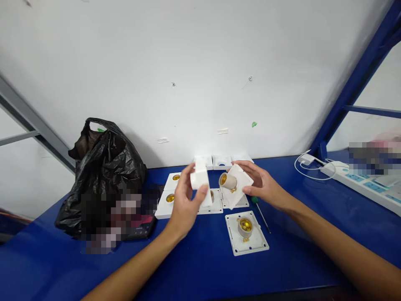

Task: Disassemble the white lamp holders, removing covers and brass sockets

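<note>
My left hand (184,200) grips a white lamp holder cover (199,180) by its edges, its short round collar facing left. Across from it, my right hand (261,184) holds a square white base plate with a lamp socket (228,182), whose brass-lined mouth points left. The two parts are apart. Below them on the table lies another base plate with its socket (247,232) facing up. More base plates (216,205) lie partly hidden behind my hands. At the left are covered lamp holders (164,205) with brass threads showing.
Several white covers (222,162) stand against the wall. A green-handled screwdriver (262,214) lies right of the plates. A black plastic bag (106,167) and a phone (140,230) are at the left. A power strip (366,184) with a white cable sits on the blue table (200,267).
</note>
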`<state>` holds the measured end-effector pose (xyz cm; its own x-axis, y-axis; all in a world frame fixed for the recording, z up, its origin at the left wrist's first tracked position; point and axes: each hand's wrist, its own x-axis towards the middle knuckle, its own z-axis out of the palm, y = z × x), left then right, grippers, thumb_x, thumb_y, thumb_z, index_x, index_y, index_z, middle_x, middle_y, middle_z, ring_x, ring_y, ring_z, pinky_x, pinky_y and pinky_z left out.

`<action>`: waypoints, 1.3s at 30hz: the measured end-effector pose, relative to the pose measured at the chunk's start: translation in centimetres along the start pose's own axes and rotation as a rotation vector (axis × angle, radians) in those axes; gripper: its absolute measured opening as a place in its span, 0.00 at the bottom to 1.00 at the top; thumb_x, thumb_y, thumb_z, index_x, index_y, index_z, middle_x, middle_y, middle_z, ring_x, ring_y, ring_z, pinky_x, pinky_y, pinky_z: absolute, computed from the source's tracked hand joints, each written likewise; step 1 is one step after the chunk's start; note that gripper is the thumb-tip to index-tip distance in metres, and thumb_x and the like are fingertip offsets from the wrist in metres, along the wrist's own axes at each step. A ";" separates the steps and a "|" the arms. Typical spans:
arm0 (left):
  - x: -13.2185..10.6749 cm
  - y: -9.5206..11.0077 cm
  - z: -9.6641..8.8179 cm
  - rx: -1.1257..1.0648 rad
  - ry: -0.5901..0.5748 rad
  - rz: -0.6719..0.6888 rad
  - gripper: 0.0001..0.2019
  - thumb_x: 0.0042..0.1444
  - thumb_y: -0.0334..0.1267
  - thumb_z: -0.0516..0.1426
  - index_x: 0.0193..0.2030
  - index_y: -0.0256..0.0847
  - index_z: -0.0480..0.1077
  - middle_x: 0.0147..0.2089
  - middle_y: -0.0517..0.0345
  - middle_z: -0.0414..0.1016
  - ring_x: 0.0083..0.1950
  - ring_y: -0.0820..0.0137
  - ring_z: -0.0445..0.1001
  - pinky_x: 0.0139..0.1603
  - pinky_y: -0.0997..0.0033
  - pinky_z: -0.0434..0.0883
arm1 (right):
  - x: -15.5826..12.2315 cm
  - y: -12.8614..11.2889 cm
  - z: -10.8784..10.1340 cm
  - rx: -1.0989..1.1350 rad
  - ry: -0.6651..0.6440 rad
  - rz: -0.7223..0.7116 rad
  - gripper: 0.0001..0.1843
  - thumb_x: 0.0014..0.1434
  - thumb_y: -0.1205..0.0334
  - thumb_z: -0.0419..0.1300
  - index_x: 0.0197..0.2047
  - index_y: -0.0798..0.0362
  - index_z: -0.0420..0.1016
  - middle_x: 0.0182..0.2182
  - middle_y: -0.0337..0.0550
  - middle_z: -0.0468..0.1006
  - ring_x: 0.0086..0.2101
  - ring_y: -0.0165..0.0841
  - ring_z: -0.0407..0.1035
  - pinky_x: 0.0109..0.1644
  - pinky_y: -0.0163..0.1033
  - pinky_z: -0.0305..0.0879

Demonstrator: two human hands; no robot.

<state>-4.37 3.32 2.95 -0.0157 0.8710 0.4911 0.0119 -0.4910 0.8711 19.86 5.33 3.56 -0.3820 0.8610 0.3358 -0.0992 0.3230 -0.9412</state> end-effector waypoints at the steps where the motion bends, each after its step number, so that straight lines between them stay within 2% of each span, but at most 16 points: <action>1: 0.9 0.1 -0.3 -0.011 0.043 -0.033 0.33 0.61 0.57 0.64 0.66 0.41 0.66 0.66 0.44 0.72 0.69 0.52 0.70 0.68 0.55 0.69 | 0.1 0.1 0.0 0.007 0.058 0.012 0.32 0.53 0.53 0.75 0.60 0.39 0.72 0.57 0.44 0.80 0.61 0.47 0.72 0.66 0.56 0.67; 5: 5.3 0.2 -2.3 -0.101 0.160 -0.226 0.26 0.71 0.59 0.53 0.61 0.41 0.71 0.62 0.46 0.77 0.65 0.55 0.75 0.65 0.59 0.73 | 0.7 0.4 0.3 0.016 0.210 0.056 0.33 0.53 0.49 0.73 0.60 0.42 0.71 0.56 0.47 0.81 0.62 0.49 0.71 0.67 0.58 0.66; 7: 7.7 -0.1 -3.5 -0.061 0.193 -0.315 0.24 0.75 0.54 0.46 0.63 0.42 0.70 0.62 0.49 0.78 0.63 0.59 0.76 0.63 0.61 0.74 | 0.8 0.6 0.3 0.020 0.234 0.062 0.35 0.52 0.47 0.74 0.61 0.43 0.70 0.55 0.48 0.82 0.62 0.49 0.71 0.66 0.57 0.67; 9: 9.6 -0.7 -4.5 -0.016 0.199 -0.379 0.23 0.77 0.49 0.43 0.63 0.39 0.70 0.58 0.46 0.80 0.59 0.58 0.79 0.60 0.57 0.77 | 0.9 0.7 0.4 0.028 0.240 0.060 0.34 0.52 0.47 0.74 0.60 0.43 0.71 0.54 0.48 0.82 0.61 0.48 0.71 0.65 0.56 0.67; 12: 11.6 -2.3 -5.6 0.103 0.197 -0.447 0.20 0.76 0.49 0.49 0.60 0.37 0.71 0.55 0.45 0.80 0.54 0.59 0.81 0.55 0.55 0.78 | 0.9 0.8 0.4 0.034 0.235 0.060 0.35 0.52 0.47 0.74 0.61 0.43 0.71 0.55 0.48 0.82 0.60 0.48 0.72 0.65 0.55 0.67; 15: 12.7 -4.1 -6.1 0.269 0.159 -0.487 0.18 0.70 0.45 0.60 0.61 0.38 0.71 0.59 0.47 0.75 0.54 0.59 0.78 0.54 0.52 0.78 | 0.8 0.9 0.5 0.014 0.219 0.069 0.36 0.53 0.46 0.73 0.62 0.44 0.70 0.56 0.49 0.81 0.60 0.48 0.72 0.65 0.56 0.67; 20: 13.8 -5.7 -7.0 0.611 0.062 -0.498 0.18 0.70 0.44 0.61 0.62 0.38 0.71 0.61 0.47 0.74 0.56 0.58 0.77 0.55 0.51 0.78 | 0.7 0.9 0.5 -0.009 0.199 0.078 0.36 0.54 0.47 0.73 0.63 0.43 0.69 0.57 0.50 0.80 0.60 0.48 0.72 0.66 0.57 0.66; 26: 13.9 -6.2 -7.8 0.972 -0.029 -0.445 0.18 0.70 0.44 0.61 0.62 0.39 0.71 0.61 0.47 0.74 0.56 0.58 0.77 0.55 0.52 0.78 | 0.8 0.8 0.4 -0.004 0.202 0.074 0.38 0.53 0.47 0.73 0.63 0.44 0.66 0.52 0.49 0.82 0.61 0.48 0.70 0.68 0.59 0.63; 31: 13.5 -5.3 -7.3 1.129 -0.090 -0.360 0.18 0.70 0.44 0.61 0.61 0.40 0.71 0.61 0.47 0.74 0.56 0.58 0.77 0.55 0.52 0.78 | 0.8 0.9 0.3 0.003 0.220 0.072 0.38 0.52 0.47 0.75 0.61 0.43 0.65 0.55 0.50 0.80 0.61 0.47 0.71 0.69 0.59 0.63; 35: 11.7 -2.9 -5.3 1.183 -0.107 -0.172 0.17 0.70 0.43 0.61 0.61 0.39 0.71 0.61 0.47 0.73 0.57 0.58 0.76 0.57 0.49 0.76 | 0.9 1.3 0.0 0.038 0.242 0.040 0.39 0.50 0.51 0.77 0.60 0.42 0.63 0.60 0.48 0.76 0.61 0.45 0.71 0.70 0.56 0.64; 37: 9.6 -1.7 -3.5 1.156 -0.156 -0.055 0.12 0.73 0.36 0.53 0.59 0.36 0.72 0.58 0.43 0.76 0.60 0.56 0.75 0.63 0.51 0.72 | 0.9 1.5 -0.1 0.037 0.252 0.041 0.39 0.49 0.52 0.77 0.59 0.41 0.62 0.63 0.48 0.73 0.62 0.44 0.71 0.70 0.54 0.64; 39: 7.1 -1.0 -1.5 1.109 -0.219 0.039 0.14 0.75 0.37 0.49 0.60 0.38 0.69 0.54 0.45 0.78 0.56 0.57 0.77 0.60 0.54 0.72 | 1.0 1.7 -0.3 0.023 0.252 0.045 0.39 0.49 0.52 0.77 0.58 0.41 0.61 0.65 0.47 0.70 0.62 0.44 0.70 0.70 0.54 0.64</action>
<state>-6.00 9.93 5.59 0.1782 0.8936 0.4119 0.8909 -0.3242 0.3181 19.56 6.81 2.25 -0.1454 0.9460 0.2896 -0.1094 0.2755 -0.9551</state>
